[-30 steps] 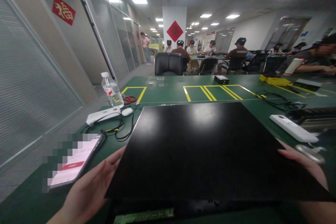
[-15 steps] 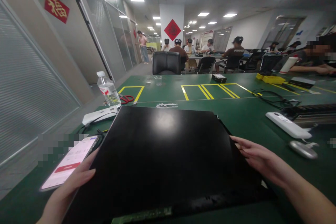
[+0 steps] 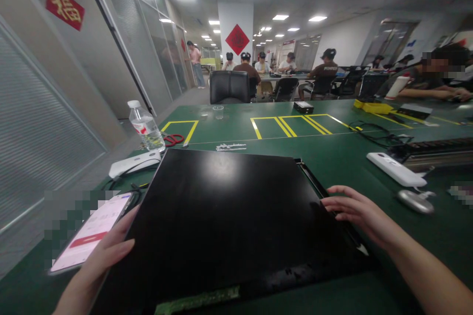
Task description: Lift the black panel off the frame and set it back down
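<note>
A black display panel [image 3: 221, 216] with a glossy face lies tilted in front of me, a green circuit board strip [image 3: 199, 299] along its near edge. My left hand [image 3: 111, 248] grips its left edge, thumb on top and fingers underneath. At the opposite side, my right hand [image 3: 353, 209] has its fingers stretched and slightly apart, the tips touching the panel's right edge. A dark frame rail [image 3: 314, 179] shows beyond that edge, below the panel. What lies under the panel is hidden.
On the left are a phone [image 3: 92, 234], a white device [image 3: 135, 163], a water bottle [image 3: 147, 128] and red-handled scissors [image 3: 173, 140]. A white power bank [image 3: 395, 169] and a silver mouse [image 3: 416, 202] lie right. Other people sit at tables beyond.
The right hand's fingers have spread and shifted onto the panel's edge. More of the frame rail shows on the right. My left hand keeps its grip; the view has turned slightly right.
</note>
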`<act>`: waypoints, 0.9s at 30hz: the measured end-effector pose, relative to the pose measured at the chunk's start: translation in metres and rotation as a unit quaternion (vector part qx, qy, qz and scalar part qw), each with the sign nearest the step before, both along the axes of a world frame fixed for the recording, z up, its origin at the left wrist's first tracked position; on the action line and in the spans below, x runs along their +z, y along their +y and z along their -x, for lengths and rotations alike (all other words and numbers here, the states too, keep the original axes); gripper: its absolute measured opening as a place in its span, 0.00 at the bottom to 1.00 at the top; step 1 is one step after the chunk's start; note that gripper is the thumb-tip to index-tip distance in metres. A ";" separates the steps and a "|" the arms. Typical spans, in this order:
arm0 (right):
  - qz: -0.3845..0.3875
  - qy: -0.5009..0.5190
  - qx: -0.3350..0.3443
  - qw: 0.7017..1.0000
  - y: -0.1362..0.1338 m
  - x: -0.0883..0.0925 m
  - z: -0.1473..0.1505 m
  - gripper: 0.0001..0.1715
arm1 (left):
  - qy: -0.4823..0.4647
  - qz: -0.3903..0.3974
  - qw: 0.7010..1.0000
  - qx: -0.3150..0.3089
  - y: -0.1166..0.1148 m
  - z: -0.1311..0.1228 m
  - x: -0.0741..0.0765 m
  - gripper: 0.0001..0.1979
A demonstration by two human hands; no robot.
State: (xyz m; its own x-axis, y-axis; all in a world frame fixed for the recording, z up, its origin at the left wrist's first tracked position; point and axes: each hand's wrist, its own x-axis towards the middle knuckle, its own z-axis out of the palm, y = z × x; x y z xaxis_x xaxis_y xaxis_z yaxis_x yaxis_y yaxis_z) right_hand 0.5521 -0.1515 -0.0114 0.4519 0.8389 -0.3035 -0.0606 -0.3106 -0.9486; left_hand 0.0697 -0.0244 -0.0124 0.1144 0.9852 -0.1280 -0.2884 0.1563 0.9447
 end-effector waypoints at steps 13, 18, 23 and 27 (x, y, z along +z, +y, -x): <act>0.001 -0.037 -0.024 0.999 0.003 -0.013 -0.014 0.24 | 0.022 0.060 0.998 0.013 -0.023 -0.031 0.015 0.52; -0.002 -0.042 -0.031 0.999 0.003 -0.012 -0.016 0.24 | 0.004 0.074 0.997 0.002 -0.023 -0.030 0.010 0.53; 0.001 -0.054 -0.029 0.998 0.005 -0.017 -0.019 0.22 | -0.025 0.073 0.997 -0.027 -0.025 -0.033 0.011 0.48; -0.004 -0.058 -0.026 0.998 0.006 -0.018 -0.019 0.21 | -0.039 0.076 0.995 -0.052 -0.026 -0.034 0.011 0.47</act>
